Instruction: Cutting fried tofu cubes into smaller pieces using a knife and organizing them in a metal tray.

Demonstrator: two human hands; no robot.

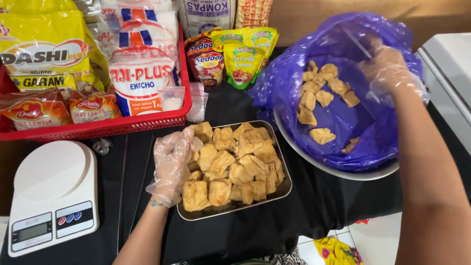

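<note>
We are grabbing fried tofu puffs (234,162) in the middle tray (286,188) with our curled left hand (171,164). Our right hand (390,68), upper right, is pinching the purple bag (343,127) open. Next, we would lift them gently across.

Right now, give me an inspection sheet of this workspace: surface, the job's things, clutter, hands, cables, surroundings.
Surface: black cloth covers the table.
Job's things: metal tray heaped with fried tofu pieces; white bowl lined with a purple plastic bag holding a few more pieces.
Clutter: red basket of seasoning packets, sauce sachets behind the tray, white kitchen scale.
Hands: left hand, in a clear glove, rests on the tofu; right hand, gloved, reaches inside the bag; its grip cannot be told.
Cables: nothing seen.
Surroundings: white appliance at right, tiled floor below.
</note>
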